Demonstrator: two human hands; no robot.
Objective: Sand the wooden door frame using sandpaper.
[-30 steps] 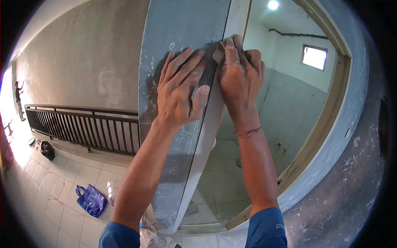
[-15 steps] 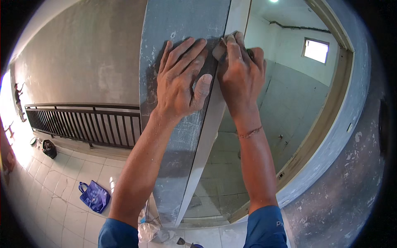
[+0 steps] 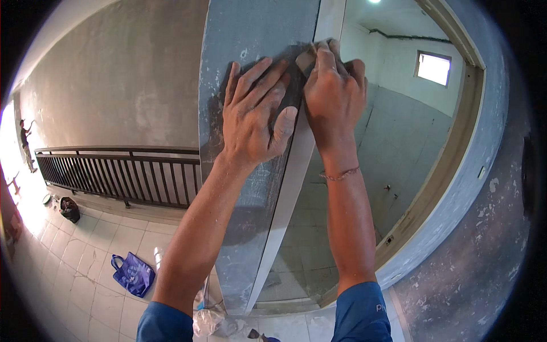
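A tall grey plastered wall face (image 3: 239, 228) rises in front of me, ending in a pale corner edge (image 3: 290, 194). My left hand (image 3: 253, 114) lies flat on the grey face, fingers spread and pointing up. My right hand (image 3: 333, 94) is closed around a small tan sanding block (image 3: 305, 58), pressed against the corner edge just right of my left hand. Only the block's upper left corner shows past my fingers. A thin cord bracelet circles my right wrist.
Right of the corner, a wooden door frame (image 3: 450, 171) opens into a room with a small window (image 3: 434, 68). A dark metal railing (image 3: 114, 176) runs along the left. A blue bag (image 3: 132, 275) and clear plastic (image 3: 208, 322) lie on the tiled floor. Another person (image 3: 25, 145) stands far left.
Both hands have slid slightly upward along the wall corner. The view has tilted a little, so the blue bag sits lower left.
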